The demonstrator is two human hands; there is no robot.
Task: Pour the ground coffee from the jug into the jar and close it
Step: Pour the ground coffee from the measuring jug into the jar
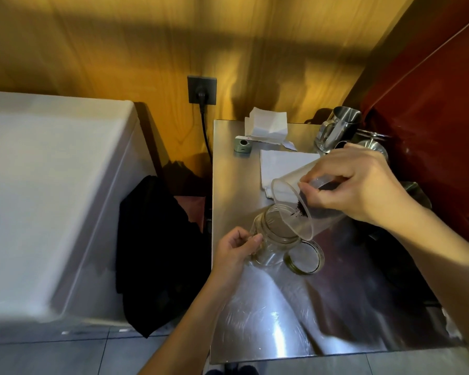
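Observation:
My right hand (358, 185) grips a clear plastic jug (290, 204), tipped steeply with its mouth down and to the left over a glass jar (275, 239). Dark ground coffee (300, 208) clings inside the jug near its rim. The jar stands on the steel table (282, 307), tilted slightly toward the jug, and my left hand (238, 249) holds it at its side. The jar's mouth is uncovered. Its round metal lid (305, 257) lies flat on the table just right of the jar.
White paper napkins (282, 166) and a folded paper stack (266, 125) lie behind the jug. A small green device (243, 144) sits at the back. Steel pitchers (336, 128) stand at the back right. A white appliance (52, 198) and black cloth (157, 253) are left of the table.

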